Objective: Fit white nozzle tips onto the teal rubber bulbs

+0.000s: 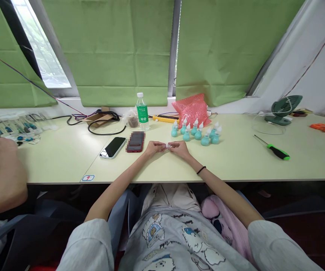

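Observation:
My left hand point(156, 147) and my right hand point(180, 148) meet just above the table in front of me. Between their fingertips is a small clear-white piece point(168, 146), pinched from both sides; it is too small for me to tell its kind. Beyond my right hand stands a group of several small teal bulb-shaped bottles point(205, 140) with whitish pointed tips, all upright. To the left of my left hand lie a dark red phone point(136, 142) and a white-edged phone point(113, 147), both flat on the table.
At the back stand a water bottle point(142, 113), a pink bubble-wrap bag point(192, 111) and a yellow tool point(165, 119). A screwdriver point(275, 149) and green fan point(283, 110) are to the right. Black cable point(106, 133) lies left; a co-worker's arm point(4, 173) rests at far left.

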A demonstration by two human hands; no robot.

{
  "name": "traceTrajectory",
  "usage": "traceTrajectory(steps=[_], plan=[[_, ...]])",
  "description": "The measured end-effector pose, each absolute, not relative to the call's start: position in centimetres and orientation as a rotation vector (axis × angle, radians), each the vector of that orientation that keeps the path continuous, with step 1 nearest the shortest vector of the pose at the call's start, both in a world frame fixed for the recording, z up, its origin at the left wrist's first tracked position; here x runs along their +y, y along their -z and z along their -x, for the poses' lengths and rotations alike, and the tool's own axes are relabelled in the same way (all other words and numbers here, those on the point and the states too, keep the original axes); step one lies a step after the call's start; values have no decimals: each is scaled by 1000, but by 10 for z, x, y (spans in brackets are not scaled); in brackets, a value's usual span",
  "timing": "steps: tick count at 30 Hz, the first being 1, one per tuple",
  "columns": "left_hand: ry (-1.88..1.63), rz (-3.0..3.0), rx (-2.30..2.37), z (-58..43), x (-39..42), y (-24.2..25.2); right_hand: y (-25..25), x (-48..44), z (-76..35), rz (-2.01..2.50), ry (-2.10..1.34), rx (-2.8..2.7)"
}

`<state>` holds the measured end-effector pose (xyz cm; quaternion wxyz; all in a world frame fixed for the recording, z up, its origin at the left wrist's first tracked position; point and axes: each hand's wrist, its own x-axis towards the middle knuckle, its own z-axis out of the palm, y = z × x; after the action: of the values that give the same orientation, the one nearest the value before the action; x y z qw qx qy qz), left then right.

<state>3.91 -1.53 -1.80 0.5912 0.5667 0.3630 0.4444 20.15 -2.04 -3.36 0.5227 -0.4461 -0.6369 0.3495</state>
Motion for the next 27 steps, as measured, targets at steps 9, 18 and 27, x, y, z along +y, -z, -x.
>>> traceTrajectory(steps=[9, 18, 27], plan=[[-1048, -1356, 865, -37, -16, 15, 30, -25, -200, 1031, -761, -1556], [-1029, -1376, 852, -36, -16, 16, 29, -28, -200, 997, -754, -1567], [-941, -1458, 804, -34, -19, 12, 28, -28, -202, 955, -883, -1530]])
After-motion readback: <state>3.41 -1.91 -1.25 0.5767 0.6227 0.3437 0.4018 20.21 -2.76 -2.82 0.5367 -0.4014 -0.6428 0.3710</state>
